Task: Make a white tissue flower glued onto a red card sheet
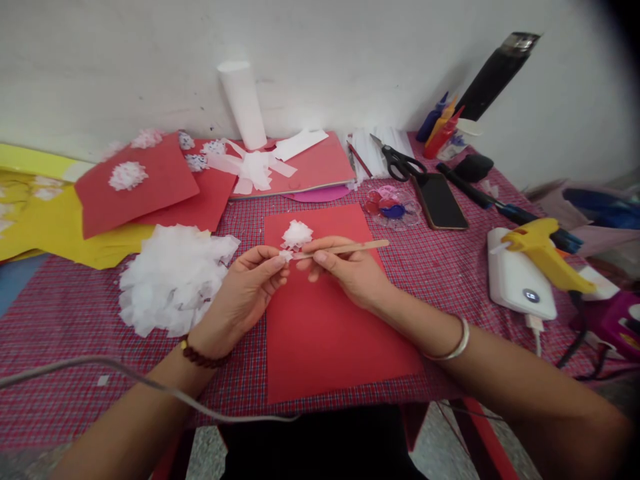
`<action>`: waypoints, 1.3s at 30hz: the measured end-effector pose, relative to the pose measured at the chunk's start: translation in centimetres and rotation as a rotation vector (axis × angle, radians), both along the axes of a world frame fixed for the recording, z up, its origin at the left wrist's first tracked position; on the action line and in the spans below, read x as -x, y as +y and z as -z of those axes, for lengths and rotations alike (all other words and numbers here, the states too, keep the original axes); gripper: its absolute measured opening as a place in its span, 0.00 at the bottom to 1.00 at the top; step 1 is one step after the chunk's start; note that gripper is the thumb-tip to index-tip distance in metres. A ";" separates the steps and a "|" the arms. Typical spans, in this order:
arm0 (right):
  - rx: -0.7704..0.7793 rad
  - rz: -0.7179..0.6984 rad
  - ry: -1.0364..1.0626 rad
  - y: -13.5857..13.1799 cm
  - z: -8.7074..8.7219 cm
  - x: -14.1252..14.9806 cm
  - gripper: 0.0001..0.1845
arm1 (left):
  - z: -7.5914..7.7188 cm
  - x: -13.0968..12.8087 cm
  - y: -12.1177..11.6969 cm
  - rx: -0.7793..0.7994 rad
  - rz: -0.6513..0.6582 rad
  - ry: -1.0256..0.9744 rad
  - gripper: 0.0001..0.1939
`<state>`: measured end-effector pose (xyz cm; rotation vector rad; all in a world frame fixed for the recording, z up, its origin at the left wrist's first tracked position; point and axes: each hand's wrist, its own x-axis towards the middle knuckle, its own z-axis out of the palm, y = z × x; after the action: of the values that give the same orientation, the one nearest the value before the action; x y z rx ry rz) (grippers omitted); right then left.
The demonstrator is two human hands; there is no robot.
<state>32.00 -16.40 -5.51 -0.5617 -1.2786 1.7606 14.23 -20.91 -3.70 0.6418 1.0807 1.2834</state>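
Observation:
My left hand [255,280] pinches a small piece of thin white tissue [285,256] between thumb and fingers. A flat wooden stick [363,247] is gripped in my right hand [347,267], its left end meeting the white piece. Both hands are above a red sheet of paper [325,333] lying on the checked cloth. On that sheet, just beyond my fingertips, sits a fluffy white tissue cluster [297,235]. Left of my left hand lies a heap of white tissue squares [173,280].
Red cards [140,193] with fluffy clusters lie at the back left. Scissors [397,160], a phone [441,201], a paint palette [393,207] and paint bottles [443,130] are back right. A yellow glue gun [545,250] rests on a white power bank [520,283]. A cable [150,383] crosses my left forearm.

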 end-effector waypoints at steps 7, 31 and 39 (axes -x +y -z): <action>0.171 0.135 -0.062 -0.9 0.0 0.6 0.15 | 1.0 0.6 -1.3 -0.753 0.031 0.955 0.04; 0.534 -0.038 0.102 2.1 0.6 -1.7 0.03 | -0.8 2.1 1.6 -0.975 0.291 1.495 0.11; 0.311 0.198 0.017 3.7 0.7 -2.1 0.03 | 0.4 1.4 8.2 -0.859 0.632 1.825 0.12</action>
<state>34.07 -12.68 -6.24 -0.8181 -0.9076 1.8014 12.88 -12.73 -4.08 2.8305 1.3498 0.2168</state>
